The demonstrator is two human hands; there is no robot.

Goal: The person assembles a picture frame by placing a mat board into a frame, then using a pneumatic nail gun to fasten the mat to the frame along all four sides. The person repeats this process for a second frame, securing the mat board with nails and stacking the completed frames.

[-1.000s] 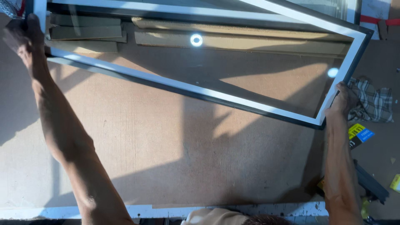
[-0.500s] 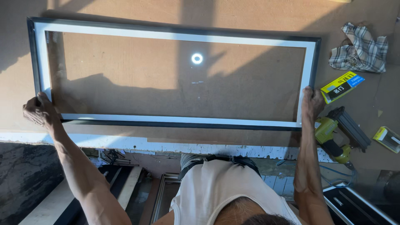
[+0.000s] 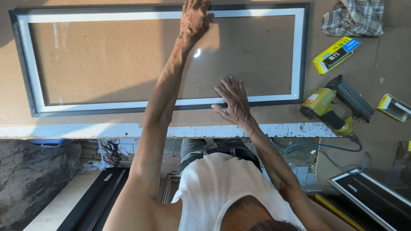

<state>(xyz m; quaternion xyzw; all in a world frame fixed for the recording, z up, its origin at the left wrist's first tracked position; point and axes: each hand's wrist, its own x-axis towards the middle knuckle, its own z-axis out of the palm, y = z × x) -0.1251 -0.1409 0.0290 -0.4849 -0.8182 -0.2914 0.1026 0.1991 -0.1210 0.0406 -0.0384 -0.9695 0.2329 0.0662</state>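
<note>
A long rectangular picture frame [image 3: 32, 64] with a black outer edge, white inner border and a glass pane lies flat on the brown work board [image 3: 85, 117]. My left hand [image 3: 195, 17] reaches across the glass and rests, fingers spread, on the frame's far rail near the middle. My right hand [image 3: 231, 100] lies flat with fingers apart on the glass at the near rail, right of centre. Neither hand grips anything.
Right of the frame lie a yellow nail gun [image 3: 332, 107] with a blue hose [image 3: 325, 147], a yellow box of nails [image 3: 336, 54], a small clear-lidded box [image 3: 394, 107] and a checked cloth [image 3: 353, 17]. More frames [image 3: 372, 194] and black mouldings [image 3: 96, 199] stand below the table's white edge.
The frame was lowered from tilted in the air to flat on the board. Both hands let go of its ends and moved to its middle, resting on it.
</note>
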